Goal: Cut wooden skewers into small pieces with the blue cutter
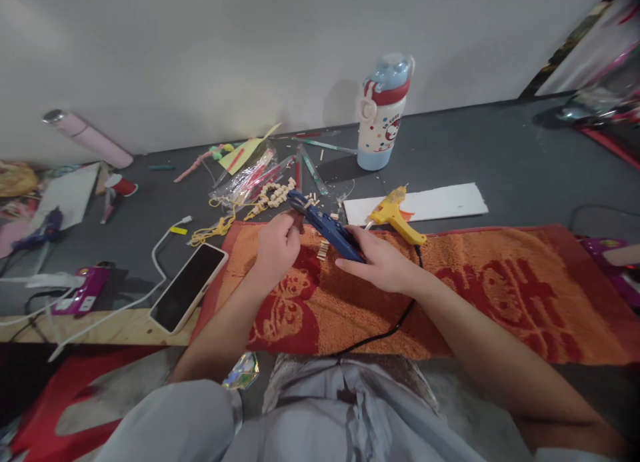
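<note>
My right hand (381, 262) grips a blue tool (325, 227), perhaps pliers or cutters, over an orange and red towel (500, 295). Its jaws point up and left toward my left hand (277, 245). The left hand is closed in a pinch right at the tool's tip, on something too small to make out. Small wooden pieces (323, 249) lie on the towel between my hands. A string of pale wooden beads with yellow cord (267, 199) lies just beyond the left hand.
A yellow glue gun (395, 215) rests beside a white strip (430, 202), its black cord running back toward me. A phone (189, 287) on a white cable lies left. A child's bottle (383, 115) stands by the wall. Plastic-wrapped sticks (250, 175) are scattered behind.
</note>
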`<action>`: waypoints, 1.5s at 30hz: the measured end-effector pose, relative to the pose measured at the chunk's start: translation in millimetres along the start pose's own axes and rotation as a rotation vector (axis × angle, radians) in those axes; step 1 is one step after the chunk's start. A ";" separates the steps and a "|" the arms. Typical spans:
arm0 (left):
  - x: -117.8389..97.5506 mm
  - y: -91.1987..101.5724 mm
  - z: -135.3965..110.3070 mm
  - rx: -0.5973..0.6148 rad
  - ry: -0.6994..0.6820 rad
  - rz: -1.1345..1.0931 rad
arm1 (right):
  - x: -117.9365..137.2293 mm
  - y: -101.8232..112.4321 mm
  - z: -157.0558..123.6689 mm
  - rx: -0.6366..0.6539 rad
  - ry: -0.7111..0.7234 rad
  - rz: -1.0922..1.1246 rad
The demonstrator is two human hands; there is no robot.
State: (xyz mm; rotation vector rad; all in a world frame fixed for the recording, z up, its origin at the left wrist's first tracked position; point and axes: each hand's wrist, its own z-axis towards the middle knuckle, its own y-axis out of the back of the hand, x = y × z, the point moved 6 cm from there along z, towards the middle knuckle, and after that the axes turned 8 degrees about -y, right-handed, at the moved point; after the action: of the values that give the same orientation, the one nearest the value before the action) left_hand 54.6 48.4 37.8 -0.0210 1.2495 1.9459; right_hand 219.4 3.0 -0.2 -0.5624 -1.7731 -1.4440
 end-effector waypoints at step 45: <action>-21.6 -5.0 -9.1 0.014 -0.042 0.071 | -4.2 -0.3 5.6 -0.141 -0.158 0.007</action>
State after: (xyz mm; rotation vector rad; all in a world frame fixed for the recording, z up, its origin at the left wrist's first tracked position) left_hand 68.9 29.2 38.2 0.0720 1.2509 1.9878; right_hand 220.2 8.8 -4.0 -0.7736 -1.7965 -1.5657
